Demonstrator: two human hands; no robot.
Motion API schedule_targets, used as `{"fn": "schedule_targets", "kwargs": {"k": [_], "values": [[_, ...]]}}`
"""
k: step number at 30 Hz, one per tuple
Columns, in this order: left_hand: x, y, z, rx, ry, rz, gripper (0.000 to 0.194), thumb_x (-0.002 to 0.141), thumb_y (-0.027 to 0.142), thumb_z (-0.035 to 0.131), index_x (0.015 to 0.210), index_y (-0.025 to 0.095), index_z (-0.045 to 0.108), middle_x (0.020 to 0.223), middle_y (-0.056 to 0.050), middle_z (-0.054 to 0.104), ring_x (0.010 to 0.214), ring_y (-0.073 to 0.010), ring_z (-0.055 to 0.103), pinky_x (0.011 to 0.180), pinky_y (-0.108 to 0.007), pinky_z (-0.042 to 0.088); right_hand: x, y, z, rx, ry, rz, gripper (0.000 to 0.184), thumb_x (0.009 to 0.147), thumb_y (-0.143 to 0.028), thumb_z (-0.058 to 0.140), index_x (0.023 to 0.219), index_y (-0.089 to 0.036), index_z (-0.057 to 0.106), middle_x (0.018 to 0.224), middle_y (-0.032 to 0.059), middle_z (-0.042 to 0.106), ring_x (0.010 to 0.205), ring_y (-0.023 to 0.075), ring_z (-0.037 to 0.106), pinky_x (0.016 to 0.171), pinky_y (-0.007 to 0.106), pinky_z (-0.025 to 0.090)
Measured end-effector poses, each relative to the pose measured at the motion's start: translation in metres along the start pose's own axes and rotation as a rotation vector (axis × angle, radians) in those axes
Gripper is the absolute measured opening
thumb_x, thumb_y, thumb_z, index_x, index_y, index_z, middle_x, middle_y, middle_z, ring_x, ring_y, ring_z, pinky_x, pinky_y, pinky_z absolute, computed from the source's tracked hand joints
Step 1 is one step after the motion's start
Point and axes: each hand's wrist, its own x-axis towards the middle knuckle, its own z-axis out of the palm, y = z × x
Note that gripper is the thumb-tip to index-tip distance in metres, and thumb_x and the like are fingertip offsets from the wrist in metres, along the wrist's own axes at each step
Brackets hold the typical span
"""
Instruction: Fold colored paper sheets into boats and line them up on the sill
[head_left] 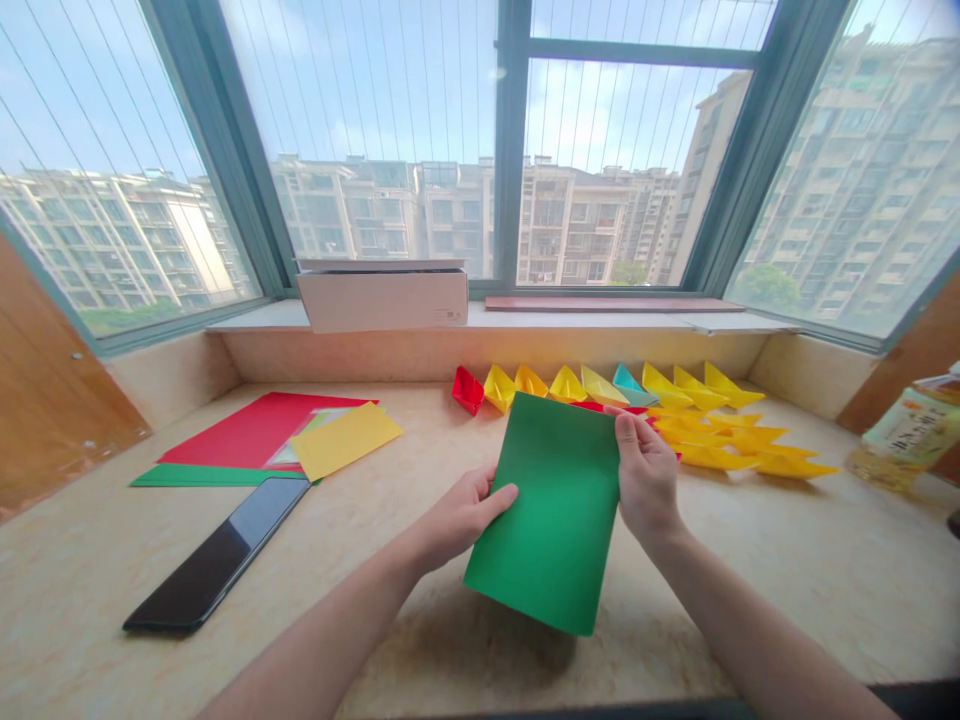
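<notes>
A green sheet of paper is held up and tilted above the counter, between my two hands. My left hand grips its left edge, thumb across the front and fingers behind. At the upper right corner my right hand pinches it between thumb and fingers. Just beyond the sheet stand folded paper boats: a red boat, a blue boat and several yellow boats. The green sheet and my right hand hide part of these rows.
On the left lie red paper, green paper, a yellow sheet and a black phone. A bottle of yellowish liquid stands at the right. Behind, a white box rests on the window ledge.
</notes>
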Motion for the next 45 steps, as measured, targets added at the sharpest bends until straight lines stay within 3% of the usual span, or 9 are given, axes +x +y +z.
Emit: {"fn": "schedule_targets", "kwargs": {"k": [4,9,16,23,27,32,34,40,45], "values": [[0.004,-0.004,-0.004,0.102,0.175,0.092,0.045,0.089,0.043,0.063,0.125,0.015,0.062,0.111,-0.012,0.073,0.095,-0.0259,0.069,0.088,-0.038,0.052,-0.002,0.000,0.005,0.163,-0.164,0.130,0.046,0.088,-0.061,0.058,0.109,-0.022,0.069,0.096,0.0066,0.074,0.091,0.0246,0.066,0.072,0.033,0.053],[0.011,-0.011,-0.012,0.081,0.319,0.230,0.051,0.090,0.044,0.061,0.131,0.015,0.058,0.117,-0.013,0.071,0.107,-0.0280,0.066,0.100,-0.042,0.047,-0.008,0.000,0.008,0.126,-0.504,0.317,0.049,0.082,-0.068,0.059,0.083,-0.021,0.071,0.073,0.0053,0.071,0.070,0.0245,0.064,0.057,0.032,0.050],[0.010,-0.013,0.001,0.010,0.278,0.229,0.049,0.090,0.045,0.061,0.130,0.017,0.056,0.124,-0.013,0.068,0.108,-0.0279,0.065,0.094,-0.040,0.052,-0.009,0.001,0.003,-0.086,-0.310,0.057,0.049,0.083,-0.064,0.061,0.060,-0.021,0.059,0.059,0.0011,0.057,0.059,0.0179,0.047,0.053,0.029,0.037],[0.001,-0.004,0.004,-0.084,0.078,0.036,0.047,0.086,0.048,0.066,0.121,0.016,0.062,0.102,-0.011,0.075,0.091,-0.0265,0.071,0.080,-0.037,0.056,-0.012,0.008,0.000,-0.076,-0.113,0.029,0.053,0.085,-0.066,0.057,0.057,-0.021,0.054,0.052,-0.0010,0.051,0.050,0.0140,0.038,0.044,0.027,0.028],[0.001,-0.007,0.001,0.058,0.153,0.066,0.043,0.087,0.051,0.064,0.107,0.013,0.072,0.094,-0.010,0.076,0.088,-0.0271,0.071,0.079,-0.037,0.056,-0.009,0.014,0.001,0.052,-0.190,0.158,0.046,0.084,-0.063,0.061,0.065,-0.021,0.062,0.057,0.0009,0.059,0.053,0.0167,0.049,0.045,0.027,0.036],[0.005,-0.007,-0.005,0.125,0.288,0.214,0.044,0.090,0.049,0.059,0.115,0.014,0.070,0.107,-0.011,0.075,0.099,-0.0287,0.068,0.091,-0.041,0.053,-0.009,0.013,0.004,0.136,-0.461,0.317,0.045,0.084,-0.065,0.060,0.079,-0.022,0.071,0.068,0.0045,0.069,0.060,0.0216,0.061,0.051,0.031,0.047],[0.006,-0.008,-0.005,0.125,0.290,0.234,0.044,0.091,0.048,0.059,0.116,0.014,0.069,0.109,-0.012,0.074,0.101,-0.0290,0.068,0.092,-0.041,0.052,-0.009,0.013,0.003,0.075,-0.498,0.300,0.045,0.083,-0.064,0.062,0.072,-0.021,0.070,0.063,0.0035,0.066,0.057,0.0210,0.059,0.051,0.032,0.046],[0.008,-0.012,-0.002,0.138,0.269,0.260,0.046,0.092,0.047,0.057,0.121,0.013,0.066,0.109,-0.012,0.074,0.099,-0.0277,0.069,0.090,-0.039,0.053,-0.010,0.015,-0.001,-0.175,-0.322,0.067,0.048,0.086,-0.060,0.060,0.058,-0.021,0.055,0.051,-0.0022,0.047,0.051,0.0147,0.038,0.047,0.028,0.028],[0.007,-0.011,-0.007,0.208,0.364,0.274,0.045,0.092,0.047,0.058,0.120,0.012,0.066,0.112,-0.012,0.073,0.105,-0.0285,0.066,0.092,-0.038,0.052,-0.013,0.019,0.002,-0.117,-0.517,0.134,0.050,0.087,-0.064,0.056,0.062,-0.021,0.059,0.056,0.0004,0.054,0.054,0.0162,0.044,0.048,0.027,0.033]]}}
